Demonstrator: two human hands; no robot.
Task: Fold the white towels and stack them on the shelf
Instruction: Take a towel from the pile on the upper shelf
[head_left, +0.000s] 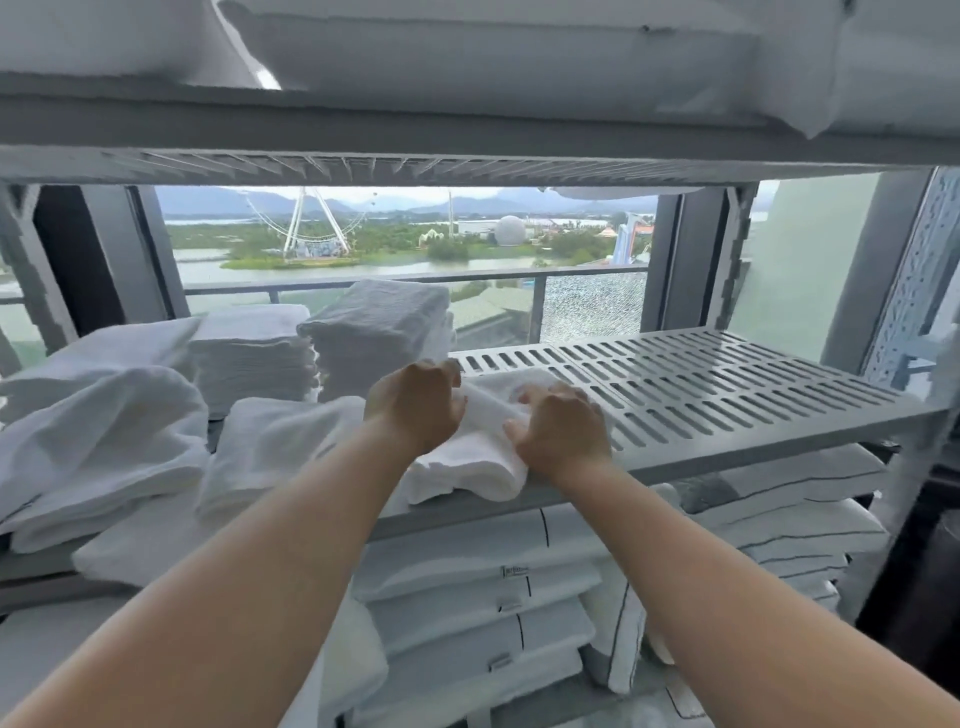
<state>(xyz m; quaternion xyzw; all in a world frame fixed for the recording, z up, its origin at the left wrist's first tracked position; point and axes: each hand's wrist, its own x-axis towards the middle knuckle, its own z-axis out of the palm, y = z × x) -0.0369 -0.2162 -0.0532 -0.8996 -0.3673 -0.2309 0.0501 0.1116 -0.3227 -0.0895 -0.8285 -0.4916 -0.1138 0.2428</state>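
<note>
Now both hands are down on the white towel (467, 462), which lies bunched at the front edge of the slotted shelf (701, 395), about midway along it, with one corner drooping over the lip. The left hand (415, 408) has its fingers curled over the towel's far fold. The right hand (561, 434) is knuckled down on the near side, fingers bent into the cloth and thumb against it. So both are holding terry, neither spread flat. This looks like a fold in the making rather than a finished one, as the bundle is lumpy and thicker toward the shelf front. To do it well, the person would want to draw the far layer squarely toward the front edge and match corner to corner. Then they should open the palms and sweep outward to press the bulk flat before lifting. That overhang is the thing to watch, since a careless tug could slide the whole bundle off the shelf front. At the back of the shelf, left of the towel, stand a taller stack (379, 332) and a lower stack (254, 353), edges lined up. Their width is the standard to match, or the new piece will likely sit crooked on top. At the shelf's left end a loose heap (104, 431) waits, seemingly unfolded.
</note>
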